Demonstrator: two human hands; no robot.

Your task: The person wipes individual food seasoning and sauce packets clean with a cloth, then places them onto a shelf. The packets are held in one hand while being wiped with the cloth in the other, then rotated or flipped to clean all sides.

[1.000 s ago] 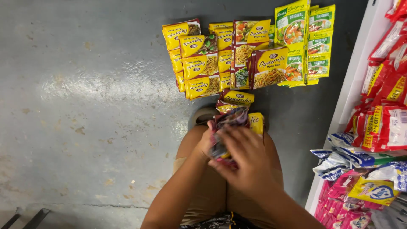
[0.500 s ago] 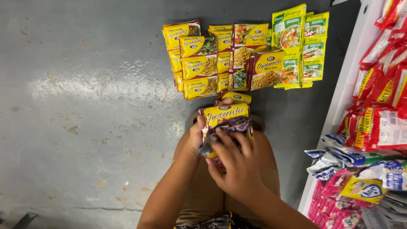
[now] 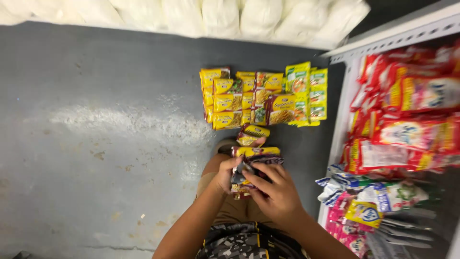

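We see a small stack of flat packets (image 3: 253, 163), yellow and dark purple, pinched between the left hand (image 3: 224, 173) and right hand (image 3: 274, 193). Just beyond the fingertips lie two loose yellow packets (image 3: 253, 134), and farther ahead rows of yellow and green packets (image 3: 261, 96). Right of the right hand, shelves carry red packets (image 3: 407, 115) and blue, white and pink sachets (image 3: 369, 201).

Light falls from above and is moderate, with no hard shadows. A pale sheen of glare lies across the grey concrete floor (image 3: 120, 124) left of the yellow noodle packets (image 3: 261, 98). The red snack packets (image 3: 407, 110) on the white shelf (image 3: 342, 110) at the right edge are smeared with motion blur and stretched. The white sacks (image 3: 230, 17) along the top are overexposed and soft. Both hands are slightly blurred.
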